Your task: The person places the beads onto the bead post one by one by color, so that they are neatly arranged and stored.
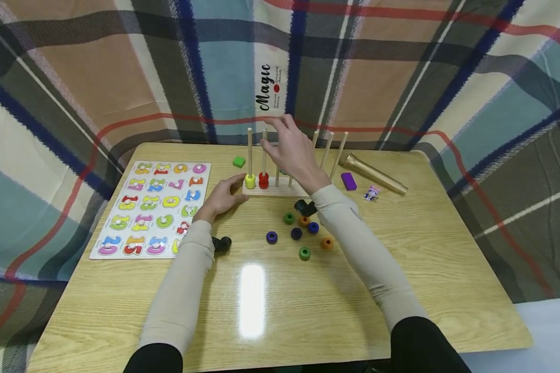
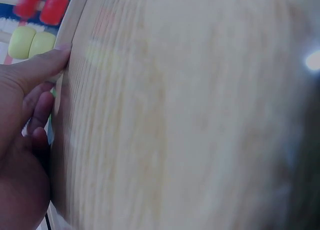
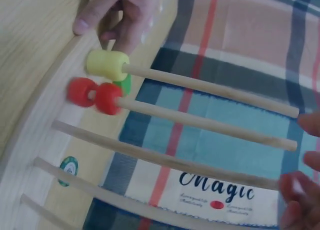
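Note:
A wooden peg stand (image 1: 274,192) with several upright pegs stands near the back of the table. Yellow beads (image 1: 250,181) sit on its leftmost peg and two red beads (image 1: 263,180) on the second, slightly apart and blurred in the right wrist view. At the stand's left end my left hand (image 1: 221,199) grips the base, thumb (image 2: 47,64) on its front edge and fingers curled behind. Over the peg tops hovers my right hand (image 1: 290,147), fingers spread and holding nothing; its fingertips (image 3: 295,205) show beside the peg ends. Some pegs are hidden behind it.
Loose green (image 1: 304,253), blue (image 1: 271,237) and orange beads (image 1: 327,243) lie in front of the stand. A number puzzle board (image 1: 156,210) is at left. Green block (image 1: 239,161), purple block (image 1: 348,181), small figurine (image 1: 371,193) and gold tube (image 1: 375,174) lie around the stand.

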The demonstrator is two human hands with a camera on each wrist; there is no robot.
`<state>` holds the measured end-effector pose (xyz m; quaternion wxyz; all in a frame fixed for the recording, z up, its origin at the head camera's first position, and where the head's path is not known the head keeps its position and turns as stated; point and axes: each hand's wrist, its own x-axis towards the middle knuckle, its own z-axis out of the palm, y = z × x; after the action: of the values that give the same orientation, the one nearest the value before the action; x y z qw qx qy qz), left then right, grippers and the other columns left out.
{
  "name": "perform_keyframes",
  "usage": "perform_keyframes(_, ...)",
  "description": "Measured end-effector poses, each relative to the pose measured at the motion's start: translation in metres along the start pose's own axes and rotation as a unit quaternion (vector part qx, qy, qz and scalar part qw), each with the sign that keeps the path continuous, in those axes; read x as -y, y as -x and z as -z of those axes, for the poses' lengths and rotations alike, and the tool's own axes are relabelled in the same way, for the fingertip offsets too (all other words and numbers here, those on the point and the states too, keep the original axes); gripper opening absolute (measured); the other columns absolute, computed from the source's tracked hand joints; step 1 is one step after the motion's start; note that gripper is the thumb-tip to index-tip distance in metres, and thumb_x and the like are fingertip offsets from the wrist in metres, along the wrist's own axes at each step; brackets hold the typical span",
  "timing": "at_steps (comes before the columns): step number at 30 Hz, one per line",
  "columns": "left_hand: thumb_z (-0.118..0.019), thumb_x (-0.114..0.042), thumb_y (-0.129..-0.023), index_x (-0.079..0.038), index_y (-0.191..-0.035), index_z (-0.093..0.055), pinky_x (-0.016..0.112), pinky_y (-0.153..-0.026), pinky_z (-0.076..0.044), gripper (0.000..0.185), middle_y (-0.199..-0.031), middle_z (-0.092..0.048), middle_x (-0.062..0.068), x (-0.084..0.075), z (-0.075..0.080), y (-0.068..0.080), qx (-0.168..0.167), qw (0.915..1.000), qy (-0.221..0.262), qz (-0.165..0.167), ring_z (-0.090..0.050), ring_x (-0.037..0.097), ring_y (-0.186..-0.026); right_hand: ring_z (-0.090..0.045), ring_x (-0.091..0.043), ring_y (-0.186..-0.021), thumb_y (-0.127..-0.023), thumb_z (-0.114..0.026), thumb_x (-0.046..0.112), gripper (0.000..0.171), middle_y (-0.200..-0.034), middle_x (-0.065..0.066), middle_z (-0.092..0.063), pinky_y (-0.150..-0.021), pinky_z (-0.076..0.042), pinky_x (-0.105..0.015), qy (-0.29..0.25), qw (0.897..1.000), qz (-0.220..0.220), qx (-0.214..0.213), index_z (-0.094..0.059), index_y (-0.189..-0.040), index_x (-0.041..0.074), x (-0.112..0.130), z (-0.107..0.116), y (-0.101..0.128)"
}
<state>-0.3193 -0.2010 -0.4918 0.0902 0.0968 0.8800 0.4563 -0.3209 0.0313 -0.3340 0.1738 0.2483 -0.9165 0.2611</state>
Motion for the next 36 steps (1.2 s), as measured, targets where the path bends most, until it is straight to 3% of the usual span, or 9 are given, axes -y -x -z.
perform_keyframes(3,-0.072,-0.013,-0.103,-0.011,-0.168,-0.036,0.054,-0.129,-0.03,0.074,-0.166,-0.042,0.024,0.002,0.0,0.0,0.002,1.0,0.002,-0.003,-0.041,0.042,-0.152,-0.055,-0.021,-0.071,-0.106,-0.069,0.023,0.039,-0.132,-0.013,-0.061,-0.059,-0.047,-0.035,-0.019,0.998,0.048,-0.036,-0.066,-0.141,0.007,-0.003,-0.001,0.019)
perform_keyframes(5,-0.073,-0.014,-0.103,-0.01,-0.168,-0.036,0.054,-0.129,-0.031,0.074,-0.165,-0.043,0.024,0.003,0.001,-0.001,0.004,1.0,0.003,-0.004,-0.042,0.041,-0.152,-0.058,-0.021,-0.072,-0.104,-0.071,0.018,0.029,-0.12,-0.013,-0.066,-0.058,-0.048,-0.034,-0.02,0.996,0.079,-0.026,-0.072,-0.13,0.004,-0.005,-0.005,0.037)
perform_keyframes(9,-0.073,-0.014,-0.103,-0.009,-0.168,-0.036,0.056,-0.128,-0.031,0.075,-0.159,-0.049,0.027,0.003,0.004,-0.004,0.002,1.0,-0.004,-0.006,-0.044,0.043,-0.148,-0.064,-0.016,-0.071,-0.102,-0.073,0.021,0.023,-0.104,-0.008,-0.072,-0.057,-0.051,-0.027,0.02,0.988,0.107,0.11,-0.076,-0.119,0.005,-0.006,-0.019,0.078)
perform_keyframes(13,-0.073,-0.014,-0.103,-0.009,-0.168,-0.036,0.056,-0.127,-0.031,0.075,-0.154,-0.051,0.028,0.002,0.006,-0.005,-0.003,0.9999,-0.01,-0.006,-0.045,0.043,-0.145,-0.066,-0.015,-0.075,-0.102,-0.075,0.033,0.036,-0.11,-0.008,-0.072,-0.058,-0.055,-0.028,0.081,0.954,0.095,0.272,-0.074,-0.127,0.008,-0.003,-0.041,0.112)
perform_keyframes(17,-0.073,-0.013,-0.103,-0.009,-0.168,-0.036,0.056,-0.127,-0.031,0.075,-0.155,-0.051,0.027,0.002,0.005,-0.004,-0.004,0.9999,-0.009,-0.006,-0.045,0.042,-0.146,-0.067,-0.018,-0.079,-0.102,-0.075,0.034,0.034,-0.111,-0.009,-0.07,-0.063,-0.06,-0.034,0.115,0.934,0.098,0.324,-0.073,-0.127,0.01,-0.002,-0.058,0.132)
perform_keyframes(23,-0.074,-0.013,-0.102,-0.009,-0.167,-0.037,0.057,-0.127,-0.03,0.075,-0.154,-0.052,0.026,0.003,0.001,-0.003,-0.004,1.0,-0.008,-0.002,-0.046,0.042,-0.144,-0.064,-0.015,-0.073,-0.101,-0.076,0.024,0.028,-0.11,-0.007,-0.07,-0.057,-0.054,-0.028,0.066,0.953,0.086,0.282,-0.073,-0.124,0.009,-0.004,-0.054,0.127)
perform_keyframes(30,-0.074,-0.014,-0.102,-0.009,-0.167,-0.037,0.058,-0.126,-0.032,0.075,-0.154,-0.051,0.028,0.004,0.001,-0.004,-0.003,1.0,-0.008,-0.003,-0.046,0.043,-0.144,-0.07,-0.023,-0.089,-0.1,-0.077,0.016,0.031,-0.12,-0.01,-0.068,-0.068,-0.058,-0.031,-0.015,0.994,0.057,0.09,-0.071,-0.129,0.005,-0.007,-0.002,0.063)
perform_keyframes(33,-0.073,-0.014,-0.102,-0.009,-0.167,-0.037,0.058,-0.126,-0.032,0.075,-0.154,-0.051,0.028,0.004,0.001,-0.005,-0.003,0.9999,-0.01,-0.007,-0.046,0.044,-0.145,-0.071,-0.027,-0.095,-0.101,-0.075,0.014,0.031,-0.122,-0.013,-0.067,-0.073,-0.059,-0.037,-0.025,0.999,0.047,0.008,-0.072,-0.13,0.005,-0.009,0.016,0.035)
perform_keyframes(36,-0.073,-0.014,-0.102,-0.009,-0.167,-0.037,0.058,-0.127,-0.031,0.074,-0.154,-0.051,0.028,0.005,0.0,-0.004,-0.003,0.9999,-0.01,-0.006,-0.045,0.044,-0.146,-0.071,-0.029,-0.1,-0.102,-0.073,0.015,0.031,-0.126,-0.014,-0.066,-0.079,-0.061,-0.042,-0.012,0.999,0.031,-0.021,-0.072,-0.132,0.007,-0.014,0.024,0.014)
